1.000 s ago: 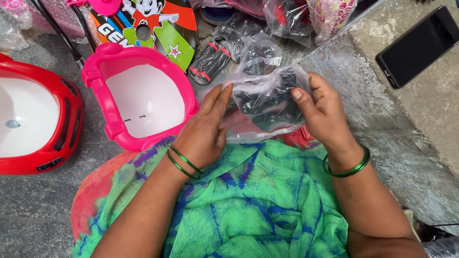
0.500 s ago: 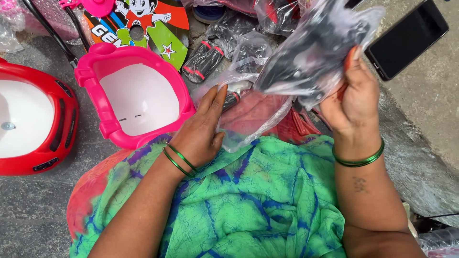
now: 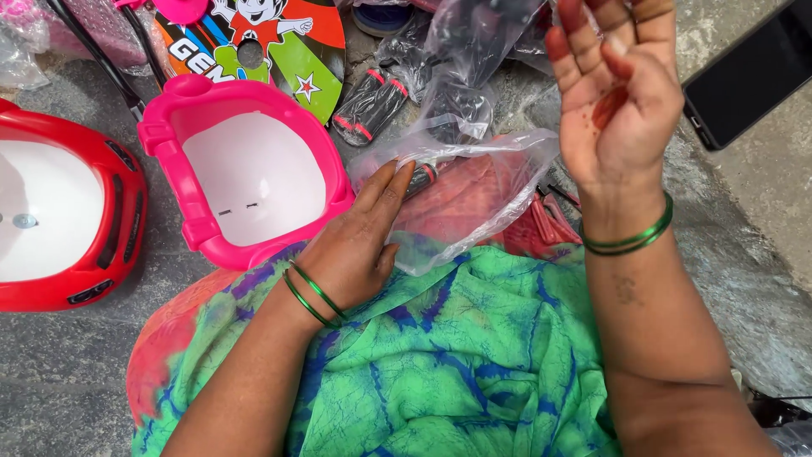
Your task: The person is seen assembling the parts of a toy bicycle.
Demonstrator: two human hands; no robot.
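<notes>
The left hand [image 3: 355, 245] is pressing the clear plastic bag [image 3: 482, 190] with open fingers, while the right hand [image 3: 617, 110] is hovering, fingers half curled, grip unclear.

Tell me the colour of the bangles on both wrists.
Green, on the left wrist bangles and the right wrist bangles; the head view shows them clearly.

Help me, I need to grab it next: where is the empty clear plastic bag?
In the head view, the empty clear plastic bag lies mid-frame under the left hand's fingertips, right of the pink plastic seat.
</notes>
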